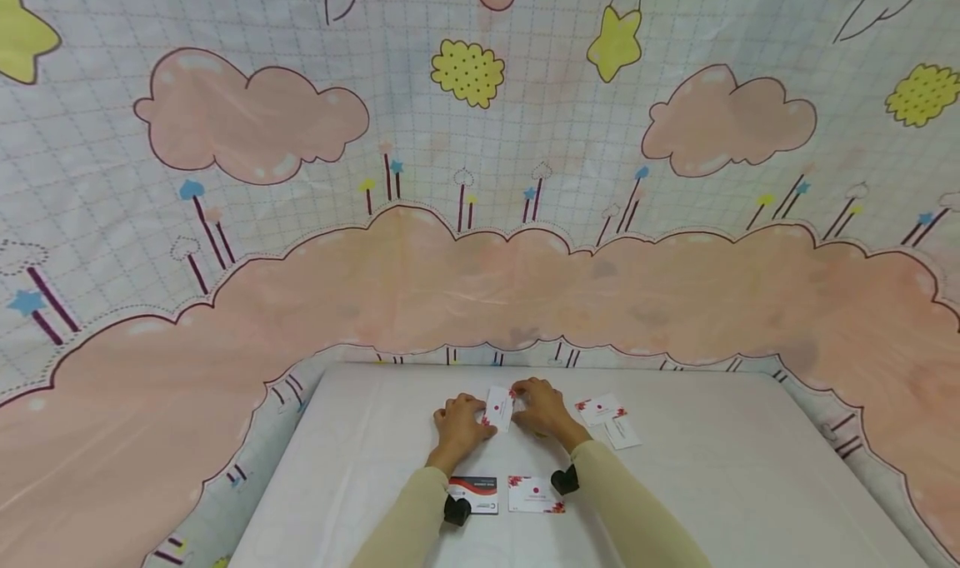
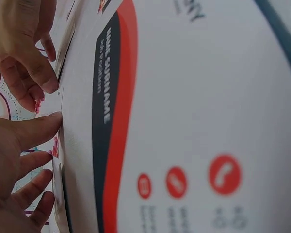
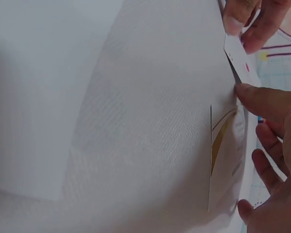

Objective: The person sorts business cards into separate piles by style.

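Observation:
A white business card with red flowers at its corners (image 1: 498, 410) stands lengthwise between the two hands at the table's far side. My left hand (image 1: 459, 426) grips its left edge with thumb and fingertips. On the opposite edge, my right hand (image 1: 543, 410) holds it the same way. The right wrist view shows the card (image 3: 240, 59) slightly raised along its near edge, with the right thumb (image 3: 262, 101) at its corner. Beside that hand lies a white card with a gold curve (image 3: 227, 150), mostly hidden by the hand in the head view.
Nearer on the white table (image 1: 360, 468) lie a black, red and white business card (image 1: 480, 501) and a flowered card (image 1: 531, 496), both partly behind the wrist cameras. To the right, another flowered card (image 1: 598, 406) overlaps a white card (image 1: 624, 433). A cartoon-print curtain (image 1: 525, 293) stands behind.

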`<state>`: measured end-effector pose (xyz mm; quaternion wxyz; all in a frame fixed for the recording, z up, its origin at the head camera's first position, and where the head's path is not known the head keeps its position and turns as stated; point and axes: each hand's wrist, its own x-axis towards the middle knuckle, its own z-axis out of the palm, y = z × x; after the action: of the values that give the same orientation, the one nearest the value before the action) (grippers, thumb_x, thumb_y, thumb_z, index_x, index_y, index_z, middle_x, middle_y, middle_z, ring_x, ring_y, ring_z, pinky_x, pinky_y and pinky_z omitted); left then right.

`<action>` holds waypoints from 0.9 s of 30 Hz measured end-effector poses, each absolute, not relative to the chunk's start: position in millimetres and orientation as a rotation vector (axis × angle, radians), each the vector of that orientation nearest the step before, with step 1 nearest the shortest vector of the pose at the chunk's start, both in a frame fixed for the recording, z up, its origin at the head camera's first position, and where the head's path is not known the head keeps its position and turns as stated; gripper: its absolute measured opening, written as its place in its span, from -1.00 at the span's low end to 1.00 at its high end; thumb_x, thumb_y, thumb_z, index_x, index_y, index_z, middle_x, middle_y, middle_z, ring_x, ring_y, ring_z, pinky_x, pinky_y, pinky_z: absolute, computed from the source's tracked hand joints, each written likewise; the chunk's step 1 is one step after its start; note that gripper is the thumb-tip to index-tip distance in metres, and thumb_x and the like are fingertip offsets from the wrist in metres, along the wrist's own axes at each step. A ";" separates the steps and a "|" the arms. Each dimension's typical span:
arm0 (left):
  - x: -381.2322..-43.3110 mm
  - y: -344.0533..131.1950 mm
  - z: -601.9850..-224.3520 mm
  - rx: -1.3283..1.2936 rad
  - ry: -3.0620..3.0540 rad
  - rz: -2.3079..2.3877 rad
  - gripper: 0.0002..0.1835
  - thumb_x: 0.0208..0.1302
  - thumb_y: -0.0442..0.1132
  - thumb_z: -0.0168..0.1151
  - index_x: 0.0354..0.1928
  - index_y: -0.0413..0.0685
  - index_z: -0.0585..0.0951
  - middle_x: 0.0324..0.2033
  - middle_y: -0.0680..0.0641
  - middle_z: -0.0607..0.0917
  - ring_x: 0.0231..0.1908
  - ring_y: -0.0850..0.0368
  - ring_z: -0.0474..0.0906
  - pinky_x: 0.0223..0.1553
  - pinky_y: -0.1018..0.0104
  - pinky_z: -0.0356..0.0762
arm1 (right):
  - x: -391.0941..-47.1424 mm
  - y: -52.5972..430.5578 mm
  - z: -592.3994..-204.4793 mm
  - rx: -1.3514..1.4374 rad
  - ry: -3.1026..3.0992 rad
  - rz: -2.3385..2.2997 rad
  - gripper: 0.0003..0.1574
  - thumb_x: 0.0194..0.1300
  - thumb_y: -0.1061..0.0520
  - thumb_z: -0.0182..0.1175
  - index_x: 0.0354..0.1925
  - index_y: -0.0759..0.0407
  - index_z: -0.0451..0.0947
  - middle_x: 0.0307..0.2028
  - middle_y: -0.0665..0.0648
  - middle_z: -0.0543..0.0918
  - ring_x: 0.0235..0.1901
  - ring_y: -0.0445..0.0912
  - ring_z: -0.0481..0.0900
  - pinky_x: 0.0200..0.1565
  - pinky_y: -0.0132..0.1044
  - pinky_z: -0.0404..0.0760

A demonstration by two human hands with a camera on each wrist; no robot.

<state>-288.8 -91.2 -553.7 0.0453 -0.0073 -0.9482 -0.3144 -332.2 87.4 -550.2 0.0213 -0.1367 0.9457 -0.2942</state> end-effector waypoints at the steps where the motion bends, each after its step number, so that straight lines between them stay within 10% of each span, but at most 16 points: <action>1: -288.6 -91.3 -553.8 -0.025 -2.898 -0.960 -0.51 -0.05 -0.11 0.56 -0.02 -0.09 0.70 0.02 -0.17 0.61 0.09 -0.19 0.43 0.18 -0.26 0.15 | -332.2 88.1 -550.8 -0.413 2.920 -0.929 -0.38 0.07 0.07 0.46 0.13 0.09 0.57 0.02 0.11 0.62 0.14 0.12 0.47 0.28 0.24 0.29; 27: -295.2 -85.8 -545.3 -0.181 -2.854 -0.958 -0.37 -0.08 0.01 0.55 0.09 -0.03 0.65 -0.02 -0.12 0.68 0.03 -0.12 0.47 0.04 -0.11 0.22 | -336.2 111.0 -542.7 -0.469 3.005 -1.084 -0.41 -0.08 0.01 0.57 -0.04 0.06 0.63 -0.04 0.06 0.69 0.07 0.07 0.51 0.21 0.21 0.33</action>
<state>-295.2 -85.8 -545.3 0.0629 -0.0600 -0.9444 -0.3170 -336.2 111.0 -542.7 -0.0436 -0.1451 0.9298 -0.3356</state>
